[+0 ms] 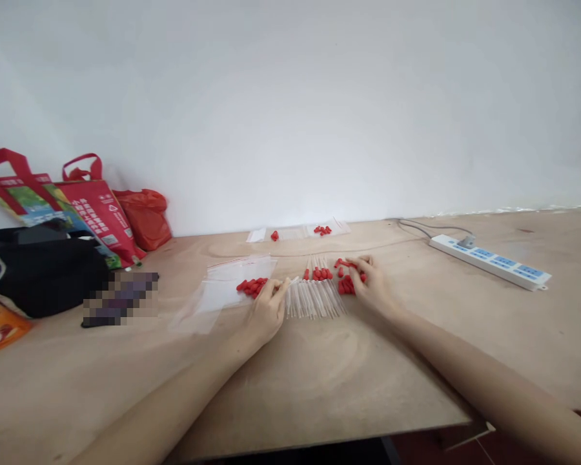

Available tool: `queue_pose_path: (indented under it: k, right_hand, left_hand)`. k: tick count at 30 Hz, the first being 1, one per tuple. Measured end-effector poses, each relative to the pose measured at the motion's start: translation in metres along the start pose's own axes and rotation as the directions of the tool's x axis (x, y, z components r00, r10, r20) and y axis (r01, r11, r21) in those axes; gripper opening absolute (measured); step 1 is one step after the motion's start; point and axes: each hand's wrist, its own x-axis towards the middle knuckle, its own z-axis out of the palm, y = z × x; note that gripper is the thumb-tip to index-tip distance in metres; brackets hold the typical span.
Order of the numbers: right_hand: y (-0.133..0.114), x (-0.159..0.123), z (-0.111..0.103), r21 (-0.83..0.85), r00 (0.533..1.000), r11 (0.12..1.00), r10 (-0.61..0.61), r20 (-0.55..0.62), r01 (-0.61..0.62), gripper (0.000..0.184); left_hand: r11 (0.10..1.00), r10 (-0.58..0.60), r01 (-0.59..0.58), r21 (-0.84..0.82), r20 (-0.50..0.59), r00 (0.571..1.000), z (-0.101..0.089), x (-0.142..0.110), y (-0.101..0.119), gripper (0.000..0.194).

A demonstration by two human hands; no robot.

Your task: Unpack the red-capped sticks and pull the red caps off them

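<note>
A row of clear thin tubes (pixel 314 297) lies on the wooden table (pixel 319 374) between my hands, several tipped with red caps (pixel 322 273). My left hand (pixel 267 309) rests at the tubes' left end, fingers curled, touching a small heap of red caps (pixel 250 286) on a clear plastic bag (pixel 223 290). My right hand (pixel 370 282) sits at the right end, fingers bent over more loose red caps (pixel 346 284). What either hand grips is too small to make out.
More clear bags with red caps (pixel 322 229) lie near the wall. A white power strip (pixel 489 261) with cable lies at the right. Red shopping bags (pixel 97 206), a black bag (pixel 43 271) and a blurred object (pixel 121 298) stand at the left.
</note>
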Motion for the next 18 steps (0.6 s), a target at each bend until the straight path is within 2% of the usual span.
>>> queue_pose_path:
  k: [2,4,6,8,11,15,18]
  right_hand:
    - [0.008,0.02,-0.003,-0.024,0.984,0.984,0.176,0.009,-0.176,0.029]
    - [0.016,0.039,-0.006,-0.056,0.939,0.939,0.342,0.029,-0.34,0.027]
    - [0.021,0.053,-0.007,-0.171,0.89,0.885,0.449,0.078,-0.432,0.022]
    - [0.023,0.06,-0.006,-0.31,0.854,0.834,0.508,0.111,-0.456,0.02]
    - [0.022,0.06,-0.001,-0.426,0.839,0.791,0.531,0.118,-0.44,0.016]
    - [0.018,0.052,0.006,-0.503,0.832,0.774,0.527,0.172,-0.386,0.015]
    - [0.016,0.049,0.008,-0.516,0.819,0.78,0.525,0.234,-0.353,0.017]
  left_hand:
    - [1.0,0.008,-0.008,-0.021,-0.003,1.0,0.005,0.008,0.002,0.029]
    - [0.999,0.009,-0.009,-0.036,-0.018,1.0,0.011,0.014,0.004,0.025]
    - [0.999,0.01,-0.012,-0.034,-0.048,0.999,0.017,0.02,0.006,0.021]
    - [0.999,0.026,-0.027,-0.019,-0.081,0.996,0.023,0.023,0.008,0.019]
    - [0.997,0.082,-0.082,0.003,-0.068,0.994,0.027,0.023,0.011,0.016]
    - [0.987,0.15,-0.148,-0.06,0.032,0.988,0.025,0.021,0.017,0.013]
    - [0.984,0.14,-0.134,-0.116,0.05,0.989,0.021,0.019,0.021,0.008]
